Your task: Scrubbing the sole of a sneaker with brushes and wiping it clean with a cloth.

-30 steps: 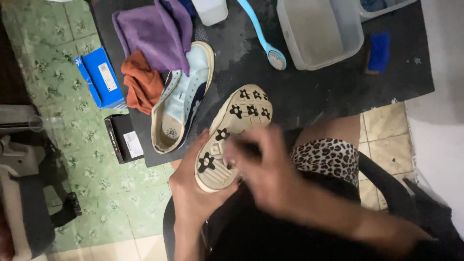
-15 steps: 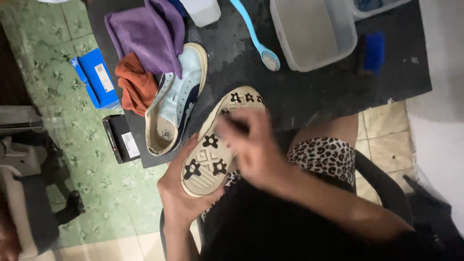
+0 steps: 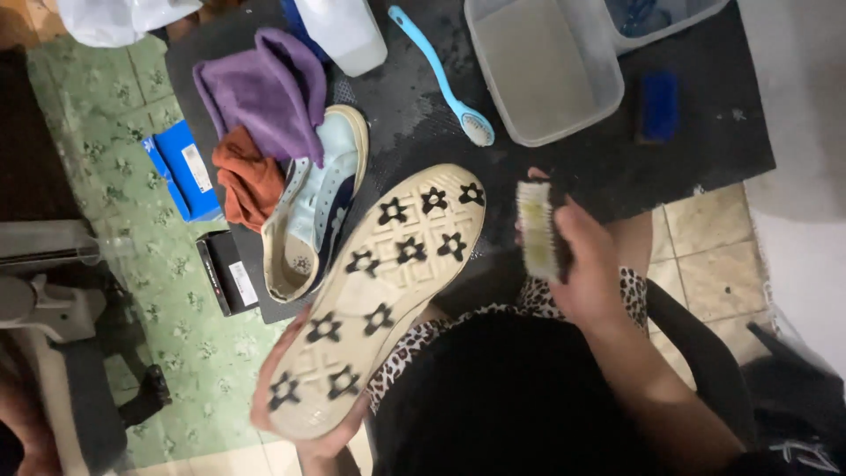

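Head view: left hand (image 3: 304,432) mostly behind upturned shoe (image 3: 379,295).

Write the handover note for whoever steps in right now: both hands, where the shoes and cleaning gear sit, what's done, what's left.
Left hand: grips the heel end of the cream shoe, sole up, black star marks showing, over the lap.
Right hand: holds the scrub brush beside the toe, clear of the sole.
On the black mat: second shoe on its side, purple cloth, orange cloth, blue long-handled brush, clear tub, white bottle.
Done: cannot tell how much of the sole is scrubbed; it looks pale but dull.
Left: probably more of the sole, and the second shoe lies unattended on the mat.
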